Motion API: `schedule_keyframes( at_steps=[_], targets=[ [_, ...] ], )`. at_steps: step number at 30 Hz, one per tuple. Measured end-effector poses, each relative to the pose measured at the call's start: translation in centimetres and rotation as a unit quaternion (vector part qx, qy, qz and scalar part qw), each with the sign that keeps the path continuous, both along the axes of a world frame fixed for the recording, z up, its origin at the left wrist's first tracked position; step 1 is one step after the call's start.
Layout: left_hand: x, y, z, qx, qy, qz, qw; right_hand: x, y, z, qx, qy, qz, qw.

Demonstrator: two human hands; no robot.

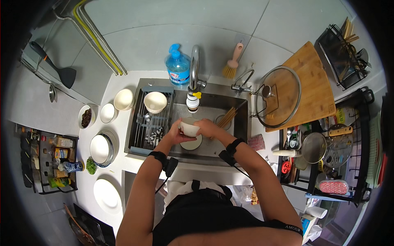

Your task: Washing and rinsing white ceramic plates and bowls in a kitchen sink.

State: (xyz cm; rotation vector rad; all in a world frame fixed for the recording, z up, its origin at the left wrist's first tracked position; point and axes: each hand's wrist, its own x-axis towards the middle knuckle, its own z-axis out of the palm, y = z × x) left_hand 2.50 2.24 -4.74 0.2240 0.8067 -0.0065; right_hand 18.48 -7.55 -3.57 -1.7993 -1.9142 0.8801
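Observation:
Over the steel sink (pixel 178 155), a white bowl (pixel 188 126) is held between both hands, just under the faucet's white filter nozzle (pixel 193 103). My left hand (pixel 176 135) supports it from the left and below. The right hand (pixel 207 127) grips its right rim. Another white bowl or dish (pixel 191 144) lies on the sink floor beneath, partly covered by my hands. To the right, wooden chopsticks (pixel 227 117) lean across a round container (pixel 222 120). A cream bowl (pixel 155 102) sits in the drying rack (pixel 144 121) over the sink's left side.
Left of the sink stand cream bowls (pixel 124 99), stacked bowls (pixel 100 149), chopped greens (pixel 91 166) and a white plate (pixel 107 196). Behind are a blue soap bottle (pixel 178 66) and a hanging brush (pixel 233 63). A glass lid (pixel 278 97) and cutting board (pixel 311 83) lean right; a red cloth (pixel 257 142) lies nearby.

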Motion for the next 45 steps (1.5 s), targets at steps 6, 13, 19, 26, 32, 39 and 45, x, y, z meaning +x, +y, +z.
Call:
schedule_keyframes(
  at_steps=[6, 13, 19, 26, 32, 39, 45],
  targets=[
    [0.6, -0.4, -1.0, 0.018, -0.020, -0.070, 0.997, 0.7, 1.0, -0.8, -0.036, 0.114, -0.009, 0.993],
    [-0.1, -0.5, -2.5, 0.022, 0.009, -0.090, 0.996, 0.5, 1.6, -0.4, -0.089, 0.180, 0.015, 0.979],
    [1.3, -1.4, -0.2, -0.005, -0.058, -0.049, 0.997, -1.3, 0.9, 0.8, -0.022, -0.017, 0.041, 0.999],
    [2.4, -0.5, 1.5, 0.203, 0.009, -0.035, 0.978, -0.7, -1.3, 0.2, 0.142, -0.209, 0.089, 0.963],
    [2.5, 1.3, 0.5, 0.169, -0.041, -0.021, 0.985, 1.4, -0.2, -0.2, 0.421, -0.262, 0.094, 0.863],
    [1.7, 1.2, -1.6, 0.124, -0.053, 0.008, 0.991, -2.5, -0.7, 0.0, 0.248, -0.261, 0.029, 0.933],
    [0.4, 2.3, 0.8, 0.160, -0.070, -0.155, 0.972, 2.0, -0.8, 1.0, 0.482, -0.172, 0.195, 0.837]
  ],
)
